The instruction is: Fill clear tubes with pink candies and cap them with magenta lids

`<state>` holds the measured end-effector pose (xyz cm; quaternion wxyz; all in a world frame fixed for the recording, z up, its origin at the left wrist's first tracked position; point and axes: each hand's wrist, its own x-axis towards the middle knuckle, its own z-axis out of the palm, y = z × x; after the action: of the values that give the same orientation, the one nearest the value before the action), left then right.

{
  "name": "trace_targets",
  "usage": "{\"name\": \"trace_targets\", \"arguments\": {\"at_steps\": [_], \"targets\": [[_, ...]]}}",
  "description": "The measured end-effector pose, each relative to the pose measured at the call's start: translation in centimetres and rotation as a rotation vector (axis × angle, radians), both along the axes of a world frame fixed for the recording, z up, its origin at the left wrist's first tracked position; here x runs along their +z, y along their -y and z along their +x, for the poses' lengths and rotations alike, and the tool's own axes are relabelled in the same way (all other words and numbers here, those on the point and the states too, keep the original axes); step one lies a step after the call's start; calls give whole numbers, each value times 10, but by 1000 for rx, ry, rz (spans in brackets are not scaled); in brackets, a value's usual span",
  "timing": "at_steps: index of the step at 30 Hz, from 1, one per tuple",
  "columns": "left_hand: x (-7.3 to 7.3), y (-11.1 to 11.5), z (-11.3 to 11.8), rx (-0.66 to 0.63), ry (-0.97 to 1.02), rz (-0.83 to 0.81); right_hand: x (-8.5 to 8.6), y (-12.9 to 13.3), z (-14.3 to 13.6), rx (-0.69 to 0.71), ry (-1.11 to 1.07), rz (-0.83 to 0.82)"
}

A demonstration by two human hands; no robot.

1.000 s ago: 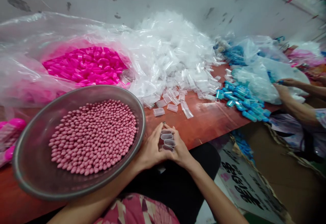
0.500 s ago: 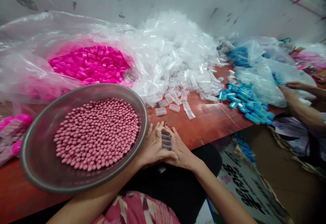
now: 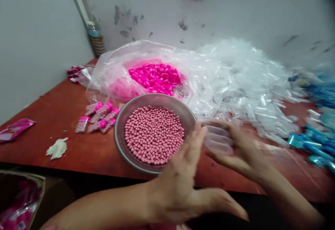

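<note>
Several clear plastic tubes (image 3: 217,140) lie side by side in my right hand (image 3: 242,150), held between its thumb and fingers at the right of the metal bowl. My left hand (image 3: 179,179) is in front of the bowl, fingers stretched out and thumb spread wide, with nothing in it. Its fingertips are close to the tubes; motion blur hides whether they touch. Round pink beads (image 3: 154,134) fill the middle of the metal bowl (image 3: 121,146), whose right front rim is partly behind my left hand.
Filled tubes with pink caps (image 3: 101,116) lie left of the bowl. Behind it, a plastic bag (image 3: 108,68) holds bright pink caps (image 3: 157,78). A heap of clear tubes (image 3: 240,73) spreads to the right, near blue-filled tubes (image 3: 314,143). A box (image 3: 39,191) stands lower left.
My view has swung left. My hands, earlier together around the clear tubes beside the bowl, have parted; the left has let go and opened, while the right keeps the tubes.
</note>
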<state>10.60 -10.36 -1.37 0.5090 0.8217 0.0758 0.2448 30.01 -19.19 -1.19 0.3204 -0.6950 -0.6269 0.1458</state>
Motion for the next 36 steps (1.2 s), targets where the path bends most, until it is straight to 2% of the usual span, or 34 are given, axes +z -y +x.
{"name": "trace_targets", "arguments": {"at_steps": [1,3,4,5,8,11,14,18,23,27,31,36], "targets": [[2,-15,-15,102,27,111,1,-24,-3,74,56,-26],[1,-46,-42,362,-27,262,-7,-68,-9,245,396,-111],[-3,-61,-52,469,-104,288,-14,-86,-12,283,562,-150],[-7,-75,-60,524,-191,282,-23,-102,-14,296,722,-194],[-23,-108,-75,605,-307,334,-47,-132,-16,284,1058,-254],[-41,-126,-80,680,-274,384,-60,-146,-19,328,1182,-231],[-57,-132,-81,679,-259,202,-63,-154,-28,401,1185,-200],[-68,-133,-80,675,-204,43,-67,-164,-45,517,1091,-179],[-70,-132,-79,666,-162,35,-76,-178,-76,698,864,-163],[-72,-130,-79,669,-138,11,-91,-184,-98,767,589,-183],[-71,-129,-79,658,-119,-6,-101,-183,-102,709,173,-280],[-71,-129,-78,670,-109,-31,-90,-181,-105,556,-432,-331]]}}
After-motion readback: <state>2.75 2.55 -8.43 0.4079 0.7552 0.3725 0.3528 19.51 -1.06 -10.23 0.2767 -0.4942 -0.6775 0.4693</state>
